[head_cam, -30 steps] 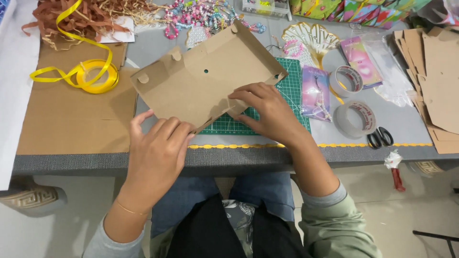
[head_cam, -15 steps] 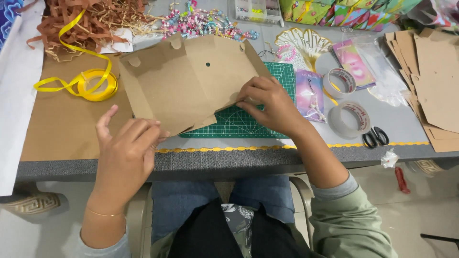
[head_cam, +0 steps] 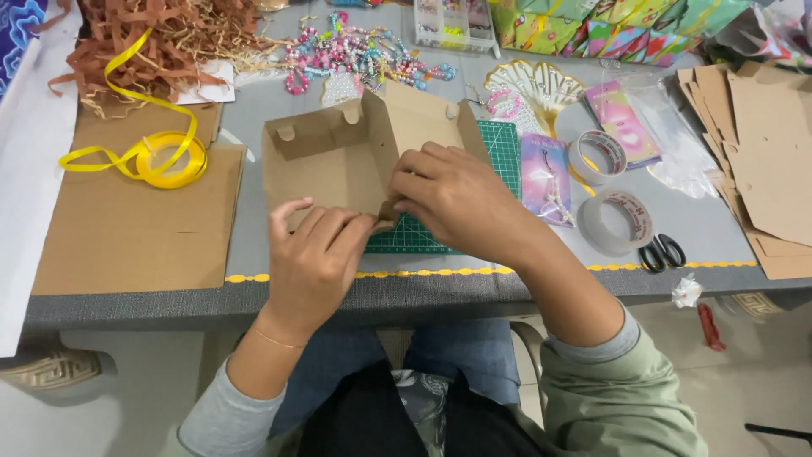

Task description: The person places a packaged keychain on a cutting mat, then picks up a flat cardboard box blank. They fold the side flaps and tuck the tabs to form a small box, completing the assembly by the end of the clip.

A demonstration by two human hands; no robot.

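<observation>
Cardboard box blank (head_cam: 338, 161), brown, partly folded up, lies at the middle of the grey bench (head_cam: 254, 292), its right part over a green cutting mat (head_cam: 499, 156). Rear flaps stand upright, with rounded tabs along the top edge; a central panel rises as a divider.

Left hand (head_cam: 317, 254): fingers curled onto the near edge of the blank, pressing or pinching it; grip closed on the cardboard.

Right hand (head_cam: 461, 199): fingers bent over the near right corner of the blank, closed on the cardboard, just beside the left hand's fingertips.

Left of the blank: flat corrugated cardboard sheet (head_cam: 127, 228), with a yellow ribbon roll (head_cam: 169, 159) at its rear edge, and brown paper shred (head_cam: 161, 38) behind.

Behind the blank: coloured beads (head_cam: 364, 55), scattered.

Right of the blank: two tape rolls (head_cam: 626, 222), one nearer and one further back; black-handled scissors (head_cam: 660, 252) just beside the nearer roll; a stack of flat cardboard blanks (head_cam: 774, 144) at the far right edge.

Bench front edge carries a yellow scalloped trim (head_cam: 423, 273).
</observation>
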